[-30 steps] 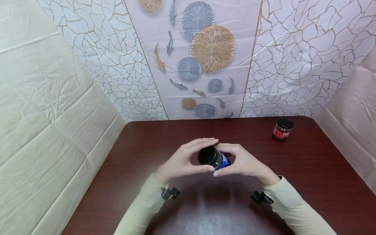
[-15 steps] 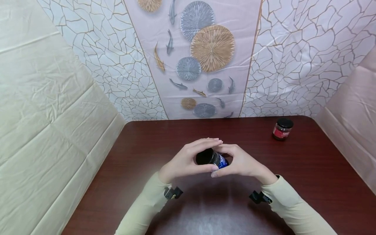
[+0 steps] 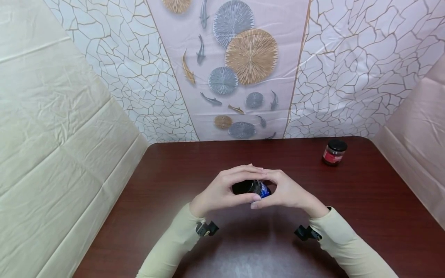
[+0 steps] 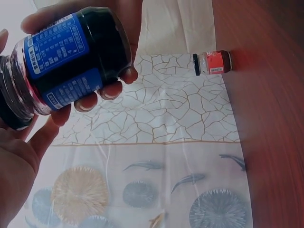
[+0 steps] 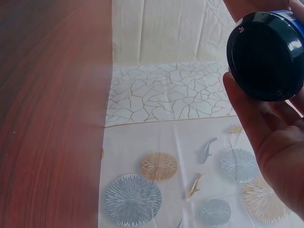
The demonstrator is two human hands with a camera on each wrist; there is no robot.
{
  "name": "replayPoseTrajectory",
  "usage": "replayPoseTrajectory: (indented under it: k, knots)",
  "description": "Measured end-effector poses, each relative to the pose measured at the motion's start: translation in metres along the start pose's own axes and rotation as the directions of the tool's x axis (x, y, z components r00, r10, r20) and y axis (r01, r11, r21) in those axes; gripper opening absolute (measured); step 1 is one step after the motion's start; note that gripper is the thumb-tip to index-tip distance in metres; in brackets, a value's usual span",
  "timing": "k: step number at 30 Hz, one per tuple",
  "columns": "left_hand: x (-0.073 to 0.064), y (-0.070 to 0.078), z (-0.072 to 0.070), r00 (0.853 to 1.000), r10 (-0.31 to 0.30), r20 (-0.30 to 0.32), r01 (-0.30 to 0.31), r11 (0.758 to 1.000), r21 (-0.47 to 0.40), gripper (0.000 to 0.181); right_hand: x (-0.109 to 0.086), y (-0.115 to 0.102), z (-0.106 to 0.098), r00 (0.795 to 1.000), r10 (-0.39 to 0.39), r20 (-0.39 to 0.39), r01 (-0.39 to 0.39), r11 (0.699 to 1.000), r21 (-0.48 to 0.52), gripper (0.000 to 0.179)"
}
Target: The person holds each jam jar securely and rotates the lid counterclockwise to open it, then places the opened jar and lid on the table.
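Observation:
A glass jar (image 4: 59, 47) with a blue label, dark contents and a black lid (image 3: 240, 188) lies tilted between both hands, raised above the table. In the head view the left hand (image 3: 225, 188) curls round the lid end, its fingers over the far side and its thumb along the near side. The right hand (image 3: 287, 189) grips the labelled body from the other side, and the fingertips of both hands meet over it. The right wrist view shows the dark base of the jar (image 5: 266, 57) facing the camera. Part of the lid is hidden by the left hand.
A second jar (image 3: 335, 153) with a red label and black lid stands upright near the table's far right corner. The dark red-brown table (image 3: 194, 162) ends at a patterned cloth backdrop (image 3: 240, 108). Pale cloth (image 3: 87, 127) hangs along the left side.
The left hand has shifted slightly right, and its fingers now reach further over the jar, covering more of the lid. The right hand has barely moved.

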State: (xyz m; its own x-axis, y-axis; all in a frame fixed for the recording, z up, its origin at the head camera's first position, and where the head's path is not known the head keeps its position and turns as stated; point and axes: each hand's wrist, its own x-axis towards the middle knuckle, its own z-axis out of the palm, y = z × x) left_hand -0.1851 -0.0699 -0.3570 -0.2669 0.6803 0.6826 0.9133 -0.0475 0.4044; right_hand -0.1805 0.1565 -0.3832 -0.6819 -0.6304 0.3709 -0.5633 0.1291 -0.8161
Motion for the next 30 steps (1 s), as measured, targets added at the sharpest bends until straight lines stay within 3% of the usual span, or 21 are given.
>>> replayPoseTrajectory:
  k: [9,16,24,30]
  knots:
    - [-0.006,0.007,-0.009,0.999,-0.026,0.045,0.025,1.0,0.017,0.057,-0.003,0.001,-0.001,1.0,-0.006,0.03,0.003,0.992,0.122,0.068]
    - [-0.012,0.011,-0.02,0.993,-0.039,0.108,0.033,0.998,0.058,0.064,-0.003,0.001,-0.001,0.998,-0.031,0.062,0.027,0.998,0.056,0.069]
    - [-0.009,0.017,-0.035,0.978,-0.035,0.204,0.001,0.987,0.164,0.067,-0.002,0.0,0.0,0.997,-0.042,0.068,0.04,0.999,0.036,0.067]
    - [-0.01,0.019,-0.038,0.98,-0.044,0.193,0.005,0.98,0.201,0.068,-0.002,-0.001,0.0,0.997,-0.049,0.054,0.049,0.999,-0.007,0.065]
